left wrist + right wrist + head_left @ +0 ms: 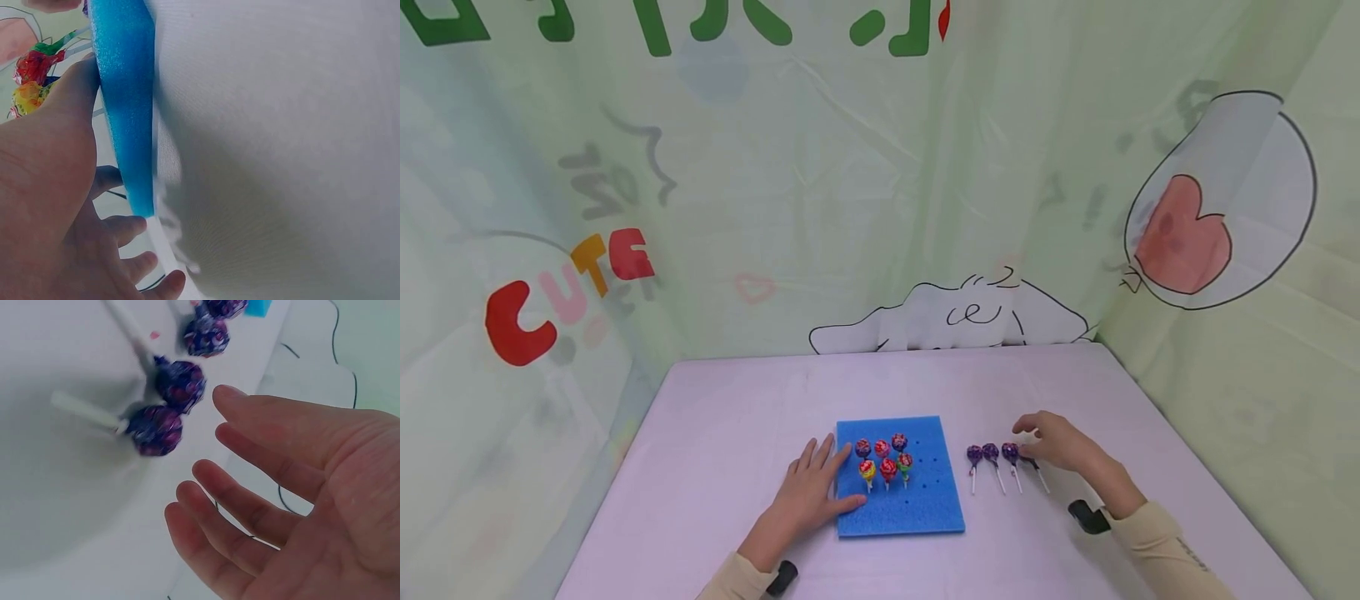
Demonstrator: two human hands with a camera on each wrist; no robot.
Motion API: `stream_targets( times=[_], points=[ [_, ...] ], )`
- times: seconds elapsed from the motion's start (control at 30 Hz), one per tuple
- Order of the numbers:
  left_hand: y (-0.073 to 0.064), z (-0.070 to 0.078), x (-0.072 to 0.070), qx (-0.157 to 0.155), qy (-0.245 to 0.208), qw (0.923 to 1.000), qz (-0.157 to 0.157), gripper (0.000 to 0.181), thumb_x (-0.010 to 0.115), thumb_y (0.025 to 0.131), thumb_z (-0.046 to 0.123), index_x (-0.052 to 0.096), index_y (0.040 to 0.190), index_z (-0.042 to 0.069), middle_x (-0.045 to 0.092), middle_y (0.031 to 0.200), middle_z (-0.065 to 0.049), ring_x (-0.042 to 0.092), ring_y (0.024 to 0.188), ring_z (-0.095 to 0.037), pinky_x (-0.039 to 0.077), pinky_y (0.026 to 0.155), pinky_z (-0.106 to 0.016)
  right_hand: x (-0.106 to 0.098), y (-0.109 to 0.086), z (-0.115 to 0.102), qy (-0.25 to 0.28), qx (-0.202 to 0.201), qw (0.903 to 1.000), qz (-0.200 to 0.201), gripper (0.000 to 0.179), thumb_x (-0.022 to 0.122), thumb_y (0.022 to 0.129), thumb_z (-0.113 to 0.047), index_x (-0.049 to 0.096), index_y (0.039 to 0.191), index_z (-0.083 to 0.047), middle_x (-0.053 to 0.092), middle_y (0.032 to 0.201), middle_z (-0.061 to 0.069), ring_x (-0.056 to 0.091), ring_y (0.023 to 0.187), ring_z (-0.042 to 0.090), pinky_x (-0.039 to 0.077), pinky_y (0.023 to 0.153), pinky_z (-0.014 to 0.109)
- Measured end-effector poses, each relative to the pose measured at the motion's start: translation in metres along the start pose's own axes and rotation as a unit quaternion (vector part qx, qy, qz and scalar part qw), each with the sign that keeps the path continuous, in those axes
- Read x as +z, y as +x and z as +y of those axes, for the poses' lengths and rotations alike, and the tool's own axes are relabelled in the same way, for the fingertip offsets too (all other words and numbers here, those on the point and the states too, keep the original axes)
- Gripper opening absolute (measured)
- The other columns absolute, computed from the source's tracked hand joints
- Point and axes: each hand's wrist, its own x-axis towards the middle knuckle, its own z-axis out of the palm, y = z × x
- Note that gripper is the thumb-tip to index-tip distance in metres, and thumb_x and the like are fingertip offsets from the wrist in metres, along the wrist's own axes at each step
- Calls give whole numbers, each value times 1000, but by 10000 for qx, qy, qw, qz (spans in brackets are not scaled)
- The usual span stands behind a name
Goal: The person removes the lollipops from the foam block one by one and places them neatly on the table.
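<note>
While the left hand (808, 492), fingers spread and gripping nothing, rests against the blue foam block (925, 517), six wrapped lollipops (888, 469) stand in it, two rows of three; bare holes to their right. Next, four purple lollipops (991, 452) lie on the desk (737, 400), sticks toward the person. Right hand (1060, 442) nearer: loosely curved, holding nothing; rightmost lollipop (156, 430) just left of its palm, stick slanting right toward the person.

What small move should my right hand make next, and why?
Probably pinch the rightmost purple lollipop: your right hand hovers beside it, holding nothing, while the blue foam board, with your left hand against it, shows empty holes.
</note>
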Motion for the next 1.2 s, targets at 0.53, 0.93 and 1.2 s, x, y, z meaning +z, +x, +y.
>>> stream_targets(
  times=[0.53,0.93,1.2],
  points=[
    [-4,2,-1,-13,-105,9999,-88,92,57,86,74,36,157,20,22,167,-16,16,153,-46,25,117,-68,35,-3,-49,-46,-610,9949,802,27,74,89,-10,69,116,-4,66,114,17,63,107,38,56,87,52],
    [-2,0,1,17,-88,10000,21,91,58,86,74,36,157,20,22,167,-15,16,153,-46,24,117,-68,64,4,-81,52,-1140,9844,1338,33,74,91,-13,68,123,-7,65,123,11,66,112,33,59,89,44],
    [-1,2,-1,-32,-153,9999,-9,91,60,86,72,36,157,20,23,167,-15,16,153,-46,24,117,-68,81,11,-97,-149,-1616,9701,1807,36,79,87,-15,69,122,-11,66,119,5,66,113,25,58,92,41]
  ],
)
